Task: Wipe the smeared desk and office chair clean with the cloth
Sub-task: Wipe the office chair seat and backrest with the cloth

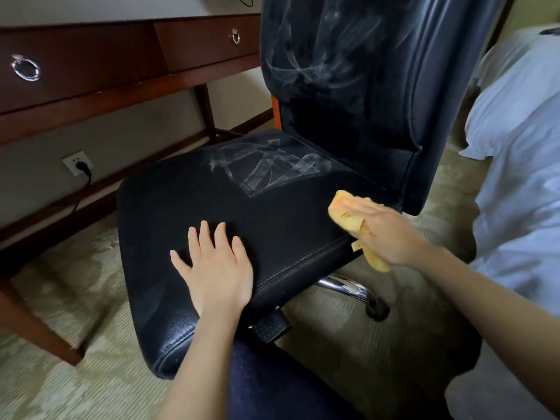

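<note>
A black leather office chair [272, 207] fills the middle of the view. White smears mark the back of its seat [266, 165] and its backrest [321, 50]. My left hand [216, 268] lies flat with spread fingers on the front of the seat. My right hand [381, 228] presses a crumpled yellow cloth [348, 216] onto the seat's right edge, fingers straight over it; part of the cloth hangs below the hand. The dark wooden desk [91, 71] stands behind on the left; its top is out of sight.
Two desk drawers carry ring pulls [25, 68]. A wall socket with a black plug [78, 166] sits under the desk. White bedding [521, 147] lies on the right. The chair's chrome base leg and caster [363, 295] stand on patterned carpet. My dark-trousered leg [272, 383] is below.
</note>
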